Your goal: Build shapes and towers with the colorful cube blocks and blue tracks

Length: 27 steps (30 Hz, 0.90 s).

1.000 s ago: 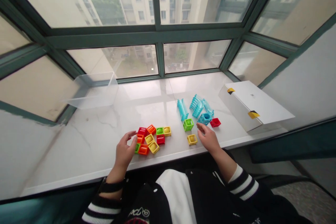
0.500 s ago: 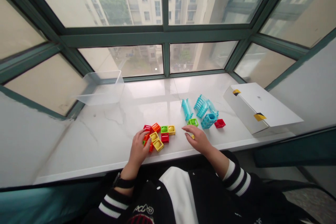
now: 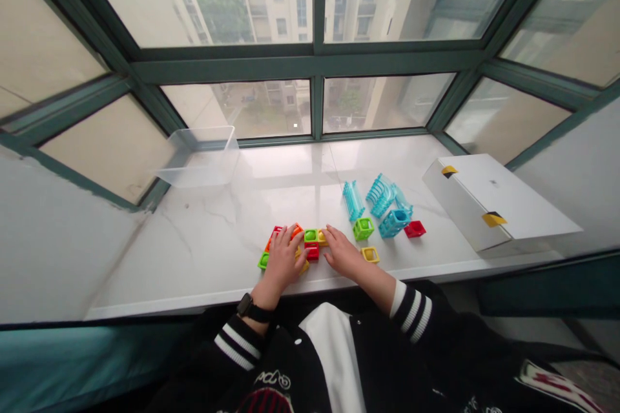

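Note:
My left hand lies over a cluster of toy blocks with its fingers spread, partly hiding them. Past its fingers show an orange block and, at the left edge, a green block. My right hand reaches in from the right, thumb and index finger apart, its index fingertip at a yellow block. Between the hands, a green block sits beside that yellow one, with a red block below it. Whether the fingers press on these blocks I cannot tell.
Right of my hands lie a yellow block, a green block, a red block and several translucent blue pieces. A white box stands at the right, a clear plastic bin at the back left.
My right hand has moved left from beside the loose yellow block to the cluster, uncovering that block. My left hand has shifted right over the cluster. The view has turned slightly.

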Each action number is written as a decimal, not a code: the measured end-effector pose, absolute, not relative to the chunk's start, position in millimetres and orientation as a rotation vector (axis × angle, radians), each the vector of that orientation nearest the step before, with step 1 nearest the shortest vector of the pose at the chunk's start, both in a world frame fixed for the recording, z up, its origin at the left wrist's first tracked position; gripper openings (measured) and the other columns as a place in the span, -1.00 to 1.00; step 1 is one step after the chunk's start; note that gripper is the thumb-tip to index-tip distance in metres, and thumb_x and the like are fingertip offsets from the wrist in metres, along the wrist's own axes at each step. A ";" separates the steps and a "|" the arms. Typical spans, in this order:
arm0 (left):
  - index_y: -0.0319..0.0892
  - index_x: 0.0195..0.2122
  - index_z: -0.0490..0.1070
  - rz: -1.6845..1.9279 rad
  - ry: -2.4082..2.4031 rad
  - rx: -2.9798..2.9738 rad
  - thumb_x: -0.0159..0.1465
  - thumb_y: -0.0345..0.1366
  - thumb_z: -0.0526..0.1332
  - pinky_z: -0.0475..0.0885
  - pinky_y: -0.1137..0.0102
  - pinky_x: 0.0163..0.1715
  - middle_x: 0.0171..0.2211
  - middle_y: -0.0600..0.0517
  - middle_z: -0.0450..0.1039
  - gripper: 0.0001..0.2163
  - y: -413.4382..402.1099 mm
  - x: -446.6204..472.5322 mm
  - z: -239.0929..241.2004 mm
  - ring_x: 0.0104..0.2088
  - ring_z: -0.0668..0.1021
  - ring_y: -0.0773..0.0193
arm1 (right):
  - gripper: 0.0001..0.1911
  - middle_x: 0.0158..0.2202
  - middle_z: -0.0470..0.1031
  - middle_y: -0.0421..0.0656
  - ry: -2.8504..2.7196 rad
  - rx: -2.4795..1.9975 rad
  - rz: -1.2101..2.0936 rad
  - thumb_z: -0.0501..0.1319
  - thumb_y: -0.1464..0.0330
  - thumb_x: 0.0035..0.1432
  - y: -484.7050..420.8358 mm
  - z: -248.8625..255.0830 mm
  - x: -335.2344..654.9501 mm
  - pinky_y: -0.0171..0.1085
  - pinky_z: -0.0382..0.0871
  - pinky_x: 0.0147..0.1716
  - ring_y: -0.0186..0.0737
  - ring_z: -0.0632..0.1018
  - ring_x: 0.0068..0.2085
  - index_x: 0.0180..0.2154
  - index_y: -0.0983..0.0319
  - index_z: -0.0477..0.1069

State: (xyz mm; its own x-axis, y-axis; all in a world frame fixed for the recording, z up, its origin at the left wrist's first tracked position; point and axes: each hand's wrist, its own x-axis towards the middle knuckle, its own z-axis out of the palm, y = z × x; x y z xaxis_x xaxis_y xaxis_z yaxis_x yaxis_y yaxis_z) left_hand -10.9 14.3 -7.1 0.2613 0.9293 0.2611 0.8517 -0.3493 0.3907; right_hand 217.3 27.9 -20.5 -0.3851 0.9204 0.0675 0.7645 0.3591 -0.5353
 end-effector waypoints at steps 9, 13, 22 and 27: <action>0.00 0.27 0.43 0.609 1.605 2.411 0.43 -0.09 0.21 0.06 -0.16 0.44 0.43 -0.11 0.28 -0.60 19.4 3.9 -16.1 0.45 0.25 -0.11 | -0.23 0.47 0.14 0.26 -2.291 -1.492 0.610 0.21 0.48 0.24 33.5 -35.0 216.4 0.11 0.16 0.45 0.14 0.23 0.48 0.45 0.40 0.12; 0.00 0.24 0.44 0.628 1.592 2.400 0.42 -0.12 0.23 0.06 -0.15 0.45 0.42 -0.11 0.28 -0.61 19.2 3.3 -16.8 0.45 0.26 -0.09 | -0.18 0.49 0.09 0.28 -2.275 -1.504 0.623 0.26 0.44 0.23 29.9 -35.1 215.0 0.11 0.15 0.45 0.18 0.20 0.49 0.46 0.41 0.09; -0.01 0.14 0.49 0.635 1.615 2.391 0.40 -0.11 0.26 0.06 -0.14 0.44 0.41 -0.11 0.30 -0.68 17.0 7.4 -19.1 0.44 0.28 -0.09 | -0.13 0.52 0.01 0.29 -2.292 -1.532 0.622 0.27 0.45 0.22 26.5 -33.8 214.7 0.10 0.21 0.42 0.22 0.23 0.47 0.48 0.39 0.03; -0.03 0.18 0.46 0.660 1.647 2.384 0.40 -0.11 0.26 0.05 -0.13 0.45 0.39 -0.13 0.33 -0.65 14.4 11.4 -20.1 0.42 0.31 -0.09 | -0.11 0.52 -0.02 0.28 -2.291 -1.540 0.640 0.28 0.45 0.22 26.2 -33.3 215.7 0.10 0.21 0.42 0.22 0.19 0.49 0.49 0.38 0.01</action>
